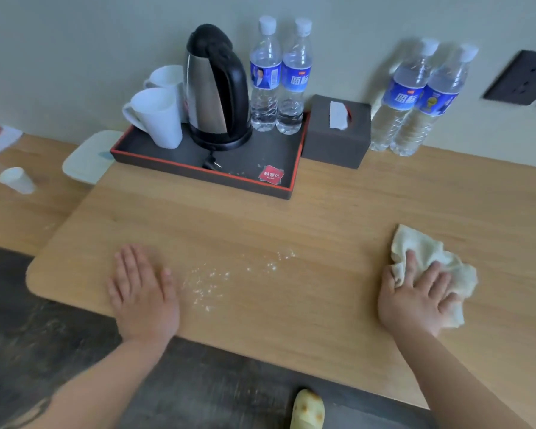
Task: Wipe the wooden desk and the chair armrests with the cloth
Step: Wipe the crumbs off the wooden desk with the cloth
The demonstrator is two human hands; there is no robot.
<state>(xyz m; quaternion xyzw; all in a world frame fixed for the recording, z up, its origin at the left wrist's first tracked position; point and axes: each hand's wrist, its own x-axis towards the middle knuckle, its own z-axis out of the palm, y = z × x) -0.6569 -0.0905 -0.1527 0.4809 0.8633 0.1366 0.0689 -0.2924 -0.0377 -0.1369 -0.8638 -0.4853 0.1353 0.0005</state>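
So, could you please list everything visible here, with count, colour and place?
desk: one, wooden, below everything
crumbs: white scatter, between the hands
tray: one, black, red-edged, rear centre
kettle: one, steel and black, on tray
mugs: two, white, tray's left end
bottles: four, clear, two on tray, two right
tissue box: one, dark, beside tray
paper cup: one, white, far left
cloth: one, off-white, under right hand
left hand: flat on desk
right hand: pressing cloth

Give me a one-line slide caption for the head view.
Right hand presses a cloth on the wooden desk; left hand rests flat beside white crumbs.
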